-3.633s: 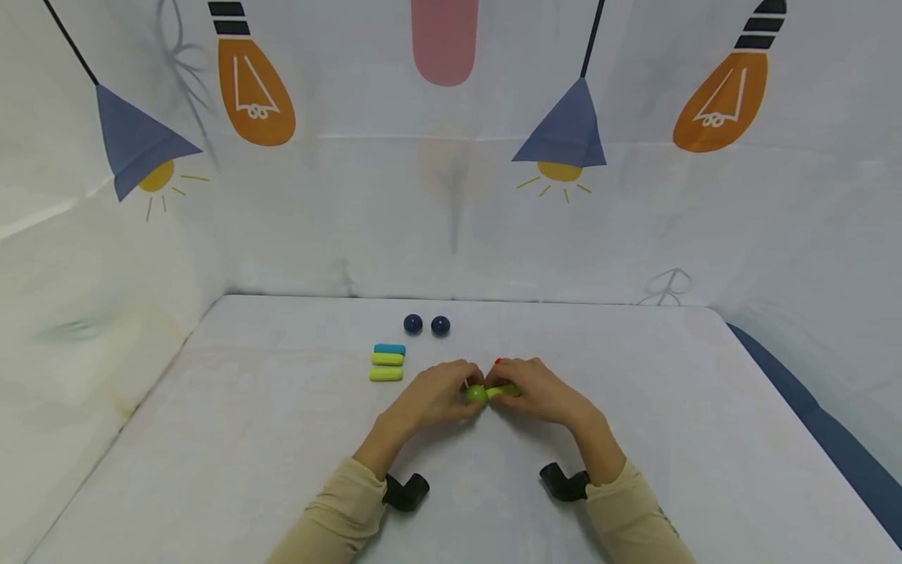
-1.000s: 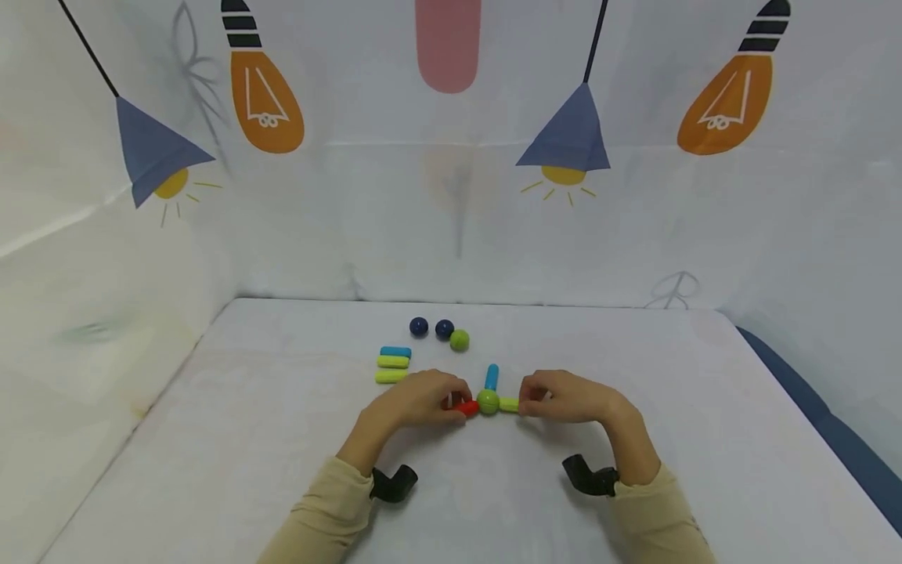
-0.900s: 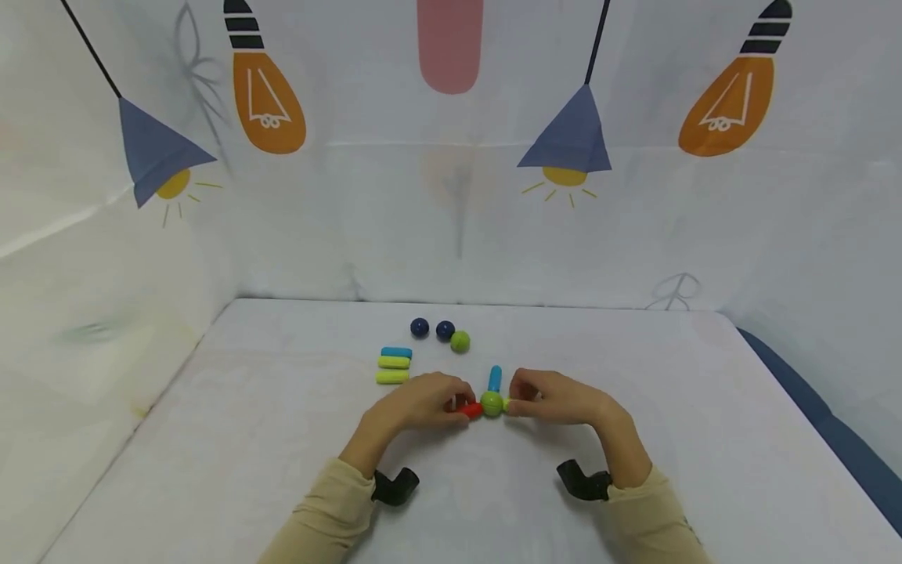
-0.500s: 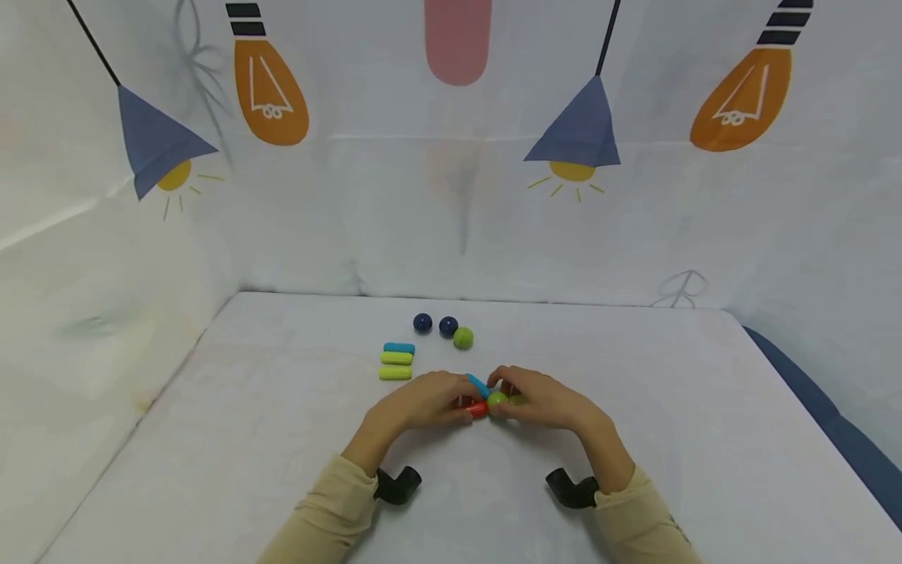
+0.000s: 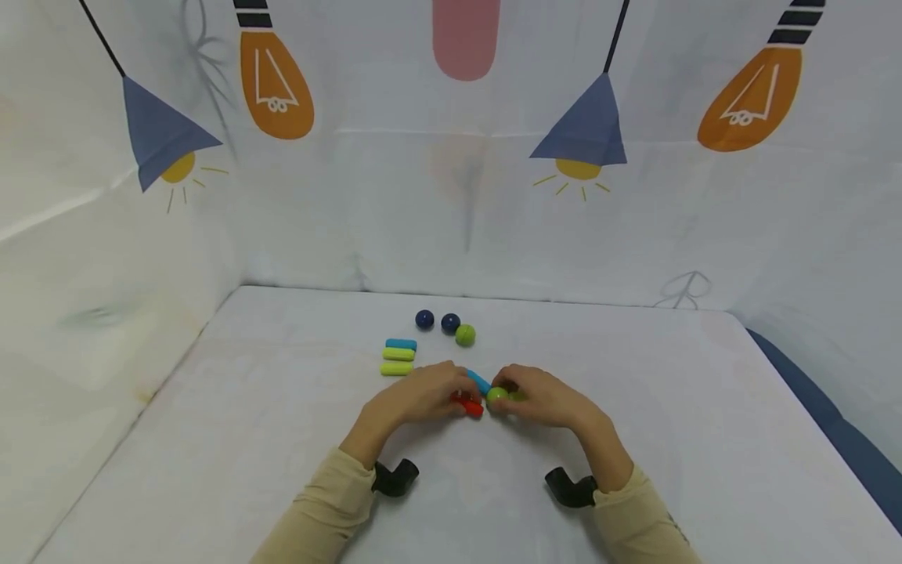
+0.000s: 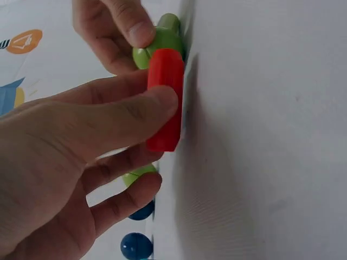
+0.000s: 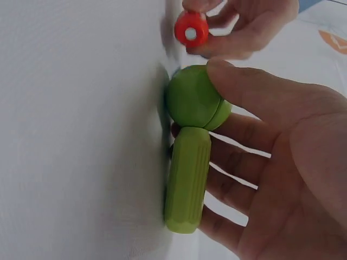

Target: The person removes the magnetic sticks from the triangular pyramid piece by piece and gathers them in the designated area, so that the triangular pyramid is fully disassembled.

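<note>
My left hand pinches a red stick between thumb and fingers, low over the table. Its near end shows a pale round tip in the right wrist view. My right hand holds a green ball with thumb and fingers. A yellow-green stick joins the ball and runs along beneath the palm. From the ball's far side a blue stick slants back to the left. A small gap separates the red stick from the ball. My left fingers partly cover the red stick.
Behind my hands sit two dark blue balls and another green ball. To their front left lie a blue stick and two yellow-green sticks side by side. White cloth walls border the table.
My right hand has shifted from the yellow-green stick onto the green ball. The blue stick has swung leftward. My left hand has drawn the red stick slightly away from the ball.
</note>
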{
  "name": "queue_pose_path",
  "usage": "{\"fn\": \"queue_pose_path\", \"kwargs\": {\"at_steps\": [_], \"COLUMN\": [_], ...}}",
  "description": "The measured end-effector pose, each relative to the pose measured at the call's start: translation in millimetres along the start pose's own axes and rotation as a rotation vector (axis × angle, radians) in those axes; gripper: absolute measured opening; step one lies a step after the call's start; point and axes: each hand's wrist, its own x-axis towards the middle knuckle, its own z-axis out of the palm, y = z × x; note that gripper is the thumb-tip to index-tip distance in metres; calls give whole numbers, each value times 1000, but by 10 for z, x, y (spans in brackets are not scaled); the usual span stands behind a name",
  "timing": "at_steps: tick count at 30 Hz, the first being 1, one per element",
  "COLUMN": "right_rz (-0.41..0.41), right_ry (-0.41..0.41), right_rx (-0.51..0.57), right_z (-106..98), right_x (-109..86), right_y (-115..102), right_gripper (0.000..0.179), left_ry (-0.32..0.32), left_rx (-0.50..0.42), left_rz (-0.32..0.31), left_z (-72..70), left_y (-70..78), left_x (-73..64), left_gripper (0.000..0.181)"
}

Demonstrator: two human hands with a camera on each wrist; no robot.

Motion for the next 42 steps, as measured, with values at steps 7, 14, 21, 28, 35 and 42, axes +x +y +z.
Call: {"fn": "queue_pose_path", "kwargs": {"at_steps": [7,14,21,28,35,42], "right_rz": [3,19,27,9,-6,-34], "right_ry": [18,20,15,5,3,-12], "right_rx": [-15,-22,-17,-15,-25,-15], "right_z": [10,15,2,2,-5,-7], "right_x": [13,12,10,2,4,-5], "right_y": [56,46,32,46,58,69], "right_gripper": [24,26,26,26,25,25], "left_ry": [14,80,111,128,145,200], "left_rx": [-83,-160,-162,-157,-128,-139], "left_rz": [-81,-221,-284,-285,-303,-217], "left_z": [-189,-398,-427,-380,-371,-371], "left_y": [-189,-523,-700,-715,-757,-614], "left_x": [-173,-477,-568,-526,-513,-443], "left_gripper": [15,12,13,16,13,14]}}
